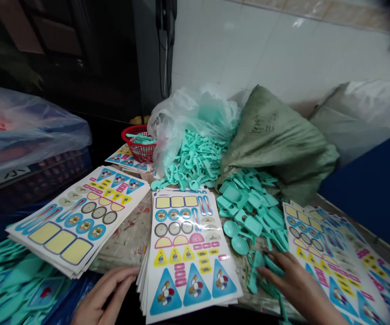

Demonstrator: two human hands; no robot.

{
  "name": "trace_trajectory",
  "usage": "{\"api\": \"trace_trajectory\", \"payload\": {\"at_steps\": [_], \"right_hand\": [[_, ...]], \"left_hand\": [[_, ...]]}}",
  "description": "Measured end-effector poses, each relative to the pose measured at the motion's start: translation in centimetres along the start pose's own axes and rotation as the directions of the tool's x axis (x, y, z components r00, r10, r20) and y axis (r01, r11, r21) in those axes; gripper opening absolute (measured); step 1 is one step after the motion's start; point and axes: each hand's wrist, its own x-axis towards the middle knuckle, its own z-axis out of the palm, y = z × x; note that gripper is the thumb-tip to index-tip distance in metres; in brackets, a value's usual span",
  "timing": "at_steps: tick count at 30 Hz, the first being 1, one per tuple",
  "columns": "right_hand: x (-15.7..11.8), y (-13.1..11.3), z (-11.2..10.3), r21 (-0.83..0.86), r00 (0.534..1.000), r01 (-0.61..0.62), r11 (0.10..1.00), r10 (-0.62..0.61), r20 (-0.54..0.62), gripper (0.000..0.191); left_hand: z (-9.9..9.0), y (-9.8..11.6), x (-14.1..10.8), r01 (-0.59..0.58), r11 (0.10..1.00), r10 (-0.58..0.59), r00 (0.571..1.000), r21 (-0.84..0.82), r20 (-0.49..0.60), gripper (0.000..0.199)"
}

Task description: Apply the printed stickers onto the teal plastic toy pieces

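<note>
A stack of printed sticker sheets [188,239], with blue triangles, yellow shapes and round dials, lies in the middle. At its lower left edge is my left hand [109,293], fingers stretched out and thumb a little apart, with nothing visible in it. My right hand [293,277] reaches in from the lower right, its fingers apart over small teal plastic pieces [256,266] beside the stack. The fingertips are at these pieces; a firm grip does not show. Just above them is a heap of teal toy pieces with square and round heads [251,223].
More sticker stacks lie left [76,212] and right [333,262]. Behind, teal pieces spill from a clear plastic bag [168,131] and a green woven sack [272,131]. A red basket [141,151] holds more. Teal pieces [12,280] fill the lower left corner.
</note>
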Motion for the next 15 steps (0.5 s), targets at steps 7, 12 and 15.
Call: {"api": "trace_trajectory", "payload": {"at_steps": [7, 12, 15], "right_hand": [[0.1, -0.6, 1.4, -0.001, 0.999, 0.029, 1.0, -0.029, 0.02, 0.04], [0.8, -0.9, 1.3, 0.148, 0.994, 0.094, 0.984, -0.101, 0.037, 0.035], [0.7, -1.6, 1.6, 0.189, 0.993, 0.094, 0.977, -0.105, 0.05, 0.031]], "left_hand": [[0.3, 1.9, -0.1, -0.036, 0.999, 0.036, 0.999, -0.009, 0.041, 0.019], [0.3, 2.7, -0.5, -0.074, 0.997, 0.074, 0.995, -0.01, 0.063, 0.02], [0.3, 3.0, -0.7, -0.099, 0.995, 0.099, 0.993, 0.002, 0.066, 0.019]]}}
